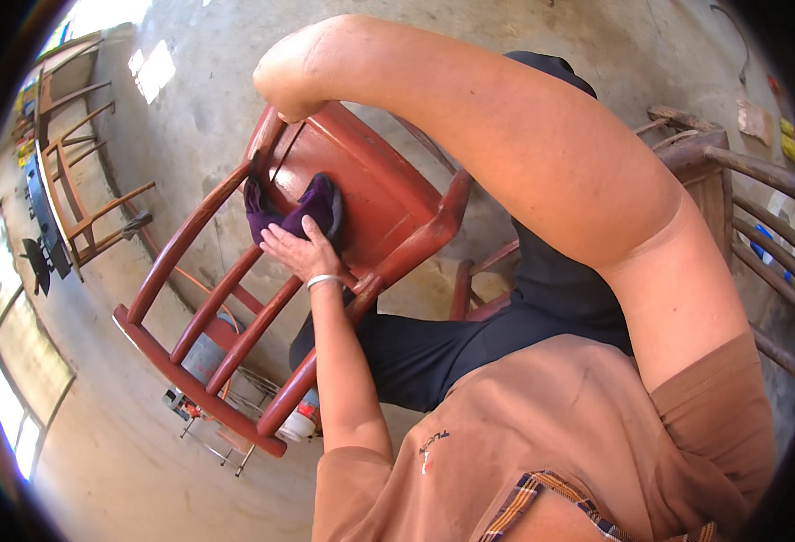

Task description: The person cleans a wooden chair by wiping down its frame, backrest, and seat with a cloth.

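A red-painted wooden chair (370,196) stands tilted before me, its spindled backrest (197,389) towards the lower left. A dark purple cloth (309,206) lies bunched across the seat's edge beside the backrest. Against this cloth rests my left hand (300,252), palm down, with the thumb apart from the fingers and a pale bangle on the wrist. My right arm arches across the upper view. Its hand (292,101) bends down at the chair's far corner; the fingers are hidden, so any grip cannot be made out.
Brown wooden furniture (689,152) stands close at my right. Further left is a wooden frame (65,196) with slender legs. An orange cord (197,281) runs over the floor behind the backrest. Beyond its spindles are a grey bucket (204,356) and a metal-framed tool (184,406).
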Motion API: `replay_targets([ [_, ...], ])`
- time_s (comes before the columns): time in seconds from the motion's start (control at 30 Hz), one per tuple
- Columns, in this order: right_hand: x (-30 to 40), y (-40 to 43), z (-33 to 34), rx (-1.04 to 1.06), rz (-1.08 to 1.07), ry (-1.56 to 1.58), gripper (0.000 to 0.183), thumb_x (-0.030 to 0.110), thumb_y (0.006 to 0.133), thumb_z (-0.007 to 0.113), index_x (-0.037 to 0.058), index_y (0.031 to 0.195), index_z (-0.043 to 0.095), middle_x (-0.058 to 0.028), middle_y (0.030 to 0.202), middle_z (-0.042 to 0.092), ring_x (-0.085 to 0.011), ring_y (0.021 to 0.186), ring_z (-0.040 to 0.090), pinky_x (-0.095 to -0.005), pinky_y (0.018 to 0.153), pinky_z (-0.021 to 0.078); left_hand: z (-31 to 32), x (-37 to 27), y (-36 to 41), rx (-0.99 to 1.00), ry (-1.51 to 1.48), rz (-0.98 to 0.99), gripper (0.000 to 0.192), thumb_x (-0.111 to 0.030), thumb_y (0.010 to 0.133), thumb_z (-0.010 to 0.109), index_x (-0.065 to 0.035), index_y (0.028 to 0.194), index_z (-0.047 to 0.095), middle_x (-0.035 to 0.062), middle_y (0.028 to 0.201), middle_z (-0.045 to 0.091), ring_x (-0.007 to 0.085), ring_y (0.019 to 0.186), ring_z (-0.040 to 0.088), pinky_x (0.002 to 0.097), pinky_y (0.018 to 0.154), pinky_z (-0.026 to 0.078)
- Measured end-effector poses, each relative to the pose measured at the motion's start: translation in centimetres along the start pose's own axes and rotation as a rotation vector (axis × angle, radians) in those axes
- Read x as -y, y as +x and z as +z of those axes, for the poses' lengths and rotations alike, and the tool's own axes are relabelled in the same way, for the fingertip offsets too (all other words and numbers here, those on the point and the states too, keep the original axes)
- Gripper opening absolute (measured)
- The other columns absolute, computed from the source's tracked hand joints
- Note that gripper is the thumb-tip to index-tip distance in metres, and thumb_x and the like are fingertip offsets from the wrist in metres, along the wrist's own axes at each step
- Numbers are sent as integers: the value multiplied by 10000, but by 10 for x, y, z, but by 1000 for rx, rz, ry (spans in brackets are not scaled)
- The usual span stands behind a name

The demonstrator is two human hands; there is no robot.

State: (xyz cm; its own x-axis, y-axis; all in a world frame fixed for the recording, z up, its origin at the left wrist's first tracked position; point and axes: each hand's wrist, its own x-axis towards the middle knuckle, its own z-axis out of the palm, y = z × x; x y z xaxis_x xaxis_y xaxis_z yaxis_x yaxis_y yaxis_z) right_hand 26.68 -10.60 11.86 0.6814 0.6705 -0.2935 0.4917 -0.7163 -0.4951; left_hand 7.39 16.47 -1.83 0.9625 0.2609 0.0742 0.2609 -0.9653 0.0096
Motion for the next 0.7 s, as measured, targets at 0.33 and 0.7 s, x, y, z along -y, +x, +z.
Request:
replay_targets([
  [0.33, -1, -2, 2, 27, 15, 61, 210, 135, 772, 586, 36, 905, 714, -155, 889, 687, -317, 830, 651, -435, 726, 514, 17, -85, -44, 92, -168, 379, 656, -292, 847, 584, 27, 1368, 345, 259, 1429, 316, 474, 1353, 220, 526, 1116, 189],
  [0.7, -2, 25, 15, 26, 38, 40, 212, 121, 737, 613, 49, 903, 723, -153, 897, 689, -318, 848, 648, -430, 744, 514, 44, -89, 86, -121, -225, -426, 737, -377, 744, 624, 98, 1278, 441, 281, 1305, 463, 411, 1262, 389, 437, 1098, 278],
])
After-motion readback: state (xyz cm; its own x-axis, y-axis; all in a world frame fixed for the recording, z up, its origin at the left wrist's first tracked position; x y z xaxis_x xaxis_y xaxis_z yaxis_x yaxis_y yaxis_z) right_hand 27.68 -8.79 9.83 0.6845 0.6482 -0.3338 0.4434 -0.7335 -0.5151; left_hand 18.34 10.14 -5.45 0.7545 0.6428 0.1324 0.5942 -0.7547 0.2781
